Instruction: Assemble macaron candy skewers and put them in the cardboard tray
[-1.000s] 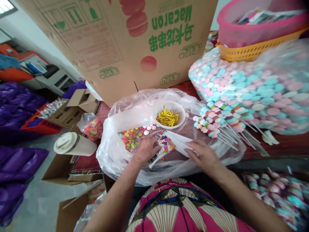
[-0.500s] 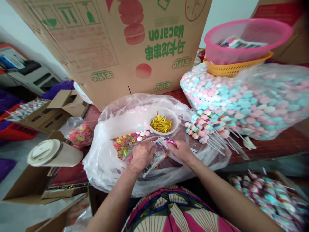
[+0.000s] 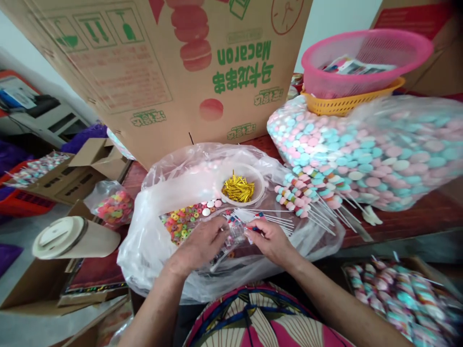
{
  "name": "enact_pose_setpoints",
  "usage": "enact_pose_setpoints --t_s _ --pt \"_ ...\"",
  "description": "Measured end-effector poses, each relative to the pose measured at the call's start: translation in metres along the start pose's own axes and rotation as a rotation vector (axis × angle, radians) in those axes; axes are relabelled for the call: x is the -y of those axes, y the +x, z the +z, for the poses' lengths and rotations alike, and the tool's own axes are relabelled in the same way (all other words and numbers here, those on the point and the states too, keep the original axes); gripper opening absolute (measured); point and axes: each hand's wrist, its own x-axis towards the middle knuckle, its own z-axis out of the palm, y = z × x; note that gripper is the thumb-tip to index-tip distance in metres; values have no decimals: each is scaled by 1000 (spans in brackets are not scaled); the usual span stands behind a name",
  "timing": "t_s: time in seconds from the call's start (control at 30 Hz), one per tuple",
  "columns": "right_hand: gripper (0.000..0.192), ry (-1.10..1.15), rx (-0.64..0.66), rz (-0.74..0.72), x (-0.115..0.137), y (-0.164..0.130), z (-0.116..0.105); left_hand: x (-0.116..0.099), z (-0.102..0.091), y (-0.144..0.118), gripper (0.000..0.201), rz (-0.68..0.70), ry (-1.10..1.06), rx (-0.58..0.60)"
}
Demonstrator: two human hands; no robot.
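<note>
left hand: my left hand (image 3: pixel 202 243) lies on the small printed clear wrapper (image 3: pixel 231 236), fingers curled over its near end and pinning it against the plastic sheet (image 3: pixel 152 250) spread across the bench; it grips the wrapper.

right hand: my right hand (image 3: pixel 269 238) is pinched shut on the wrapper's other end, thumb and forefinger closed at a red and blue bit; whether a stick is also caught there I cannot tell.

what changed: a second ago my hands were apart, the right flat on the white sticks (image 3: pixel 267 217) towards the bench's right side. Since then it has come across, and both hands now meet on the wrapper at the near edge of the bench.

what that means: I judge the reaching is over and the two-handed work on the wrapper is under way.

wrapper's place: near edge, middle of the bench, between my hands, just in front of the ring candies (image 3: pixel 179 224).

close by: white bowl (image 3: pixel 258 180) of gold twist ties (image 3: pixel 238 188) just beyond my hands; finished candy skewers (image 3: pixel 304 193) to its right, touching the big bag of pastel discs (image 3: pixel 361 149).

further off: macaron carton (image 3: pixel 162 72) along the far edge; pink basket (image 3: pixel 365 60) stacked in a yellow basket (image 3: pixel 347 101) at the far right corner.
</note>
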Motion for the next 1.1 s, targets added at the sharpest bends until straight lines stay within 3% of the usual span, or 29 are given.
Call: enact_pose_setpoints --t_s 0.1,0.27,0.37,0.47,0.53,0.7,0.8,0.9,1.0,1.1 --pt "21 -32 -15 -53 4 -3 -3 -8 17 2 40 -25 -90 -94" --pt "29 -123 -69 -91 -2 -8 -11 -8 46 10 24 -193 -650 10" --pt "37 -8 -69 23 -14 -10 -14 -4 51 12 26 -186 -747 24" --pt "30 187 52 46 -18 -10 -20 -4 50 12 28 -194 -748 29" --pt "26 204 98 2 -17 -10 -23 -6 48 12 28 -178 -711 32" --pt "35 16 -113 -13 -25 -11 -19 -7 53 11 25 -56 -525 -67" --pt "44 23 -194 -4 -34 -12 -7 -7 64 11 16 -38 -466 -152" --pt "50 47 -236 26 -35 -8 -6 -6 71 12 20 -25 -435 -221" --pt "53 -83 -323 82 -32 -1 -36 0 69 10 24 68 -381 -282" --pt "45 -610 -469 20 -39 3 -85 8 62 4 25 142 -293 -398"
